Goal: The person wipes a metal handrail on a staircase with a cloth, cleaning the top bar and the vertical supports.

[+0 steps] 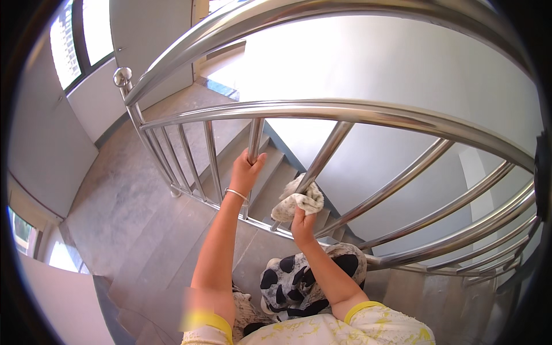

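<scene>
My left hand is wrapped around a metal baluster of the stair railing, just below its middle rail. In my right hand is a crumpled, whitish cloth with dark speckles. The cloth is folded around the neighbouring, slanting-looking baluster and touches it on both sides. Part of that baluster's lower length is hidden by the cloth. Both arms reach forward from my lap, above my patterned trousers.
A thick polished handrail arches above, ending at a post with a ball cap. Beyond the balusters, stairs descend beside a white wall. Grey floor spreads to the left, toward a window. More balusters stand at right.
</scene>
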Action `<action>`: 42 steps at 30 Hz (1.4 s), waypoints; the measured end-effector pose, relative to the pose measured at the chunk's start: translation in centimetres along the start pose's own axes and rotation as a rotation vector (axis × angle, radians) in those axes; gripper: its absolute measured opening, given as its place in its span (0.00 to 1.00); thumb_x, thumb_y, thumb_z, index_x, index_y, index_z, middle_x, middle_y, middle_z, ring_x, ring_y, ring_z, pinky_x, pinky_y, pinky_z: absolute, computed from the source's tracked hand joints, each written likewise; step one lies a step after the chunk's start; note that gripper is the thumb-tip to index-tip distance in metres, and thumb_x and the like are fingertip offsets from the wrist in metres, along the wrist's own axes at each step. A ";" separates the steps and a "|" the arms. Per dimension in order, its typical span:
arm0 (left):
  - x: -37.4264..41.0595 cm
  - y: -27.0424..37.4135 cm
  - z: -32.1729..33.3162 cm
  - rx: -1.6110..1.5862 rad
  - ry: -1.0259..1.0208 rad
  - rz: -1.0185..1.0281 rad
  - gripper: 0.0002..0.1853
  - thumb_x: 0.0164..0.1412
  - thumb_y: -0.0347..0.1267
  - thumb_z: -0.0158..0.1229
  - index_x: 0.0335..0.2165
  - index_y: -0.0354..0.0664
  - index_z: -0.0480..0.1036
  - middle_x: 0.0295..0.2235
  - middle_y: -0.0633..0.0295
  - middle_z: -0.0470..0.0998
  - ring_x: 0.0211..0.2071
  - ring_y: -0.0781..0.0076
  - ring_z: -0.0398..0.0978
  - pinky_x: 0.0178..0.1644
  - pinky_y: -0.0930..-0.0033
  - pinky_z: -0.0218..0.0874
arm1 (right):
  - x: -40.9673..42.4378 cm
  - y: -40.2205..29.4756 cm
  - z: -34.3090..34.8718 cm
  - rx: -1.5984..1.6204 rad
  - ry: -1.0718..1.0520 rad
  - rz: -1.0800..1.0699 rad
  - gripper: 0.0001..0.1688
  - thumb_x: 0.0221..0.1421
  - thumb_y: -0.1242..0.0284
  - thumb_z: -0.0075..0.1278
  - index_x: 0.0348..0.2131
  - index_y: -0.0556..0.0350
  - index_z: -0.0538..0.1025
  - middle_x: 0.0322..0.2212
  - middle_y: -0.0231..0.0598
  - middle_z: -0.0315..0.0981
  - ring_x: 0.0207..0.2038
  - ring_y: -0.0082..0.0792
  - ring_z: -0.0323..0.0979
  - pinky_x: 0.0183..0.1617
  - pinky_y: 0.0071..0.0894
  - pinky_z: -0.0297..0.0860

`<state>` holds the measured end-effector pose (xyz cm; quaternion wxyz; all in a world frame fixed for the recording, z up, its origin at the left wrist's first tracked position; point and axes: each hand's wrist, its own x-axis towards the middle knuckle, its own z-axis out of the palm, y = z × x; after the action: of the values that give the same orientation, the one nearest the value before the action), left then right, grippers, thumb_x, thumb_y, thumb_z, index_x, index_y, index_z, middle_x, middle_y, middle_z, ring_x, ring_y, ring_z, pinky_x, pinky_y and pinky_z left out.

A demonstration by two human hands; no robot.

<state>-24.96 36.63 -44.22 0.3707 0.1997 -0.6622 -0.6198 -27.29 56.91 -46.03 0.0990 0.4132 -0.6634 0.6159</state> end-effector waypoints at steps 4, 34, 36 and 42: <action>-0.5 1.1 -0.8 -0.052 -0.025 0.092 0.17 0.58 0.42 0.54 0.24 0.41 0.64 0.17 0.70 0.60 0.20 0.81 0.56 0.24 0.76 0.51 | -0.3 0.2 -0.6 -0.021 0.118 -0.209 0.16 0.61 0.76 0.39 0.48 0.63 0.65 0.49 0.45 0.60 0.50 0.36 0.61 0.54 0.32 0.58; 4.2 -1.5 -7.1 0.218 0.320 0.018 0.12 0.60 0.36 0.51 0.30 0.39 0.63 0.21 0.64 0.65 0.22 0.77 0.60 0.27 0.73 0.55 | 3.1 5.5 13.1 0.066 -0.147 -0.103 0.12 0.52 0.78 0.47 0.39 0.57 0.74 0.40 0.42 0.71 0.44 0.38 0.68 0.51 0.34 0.61; 4.2 -1.3 -7.0 0.238 0.330 -0.002 0.11 0.61 0.36 0.50 0.31 0.38 0.63 0.21 0.64 0.65 0.22 0.74 0.61 0.27 0.71 0.56 | 0.1 8.1 13.4 -0.042 -0.229 -0.053 0.12 0.50 0.78 0.48 0.38 0.52 0.76 0.39 0.43 0.72 0.43 0.45 0.69 0.50 0.37 0.62; 4.2 -0.7 -6.9 0.243 0.333 0.020 0.11 0.61 0.35 0.49 0.31 0.38 0.61 0.22 0.57 0.68 0.23 0.63 0.66 0.30 0.65 0.59 | -8.2 15.1 14.4 -0.092 -0.368 0.185 0.15 0.49 0.78 0.48 0.40 0.51 0.74 0.44 0.45 0.68 0.47 0.49 0.65 0.51 0.41 0.61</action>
<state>-22.73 28.84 -44.19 0.4545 0.3362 -0.6636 -0.4899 -26.74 45.93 -65.52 -0.0621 0.4510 -0.7329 0.5055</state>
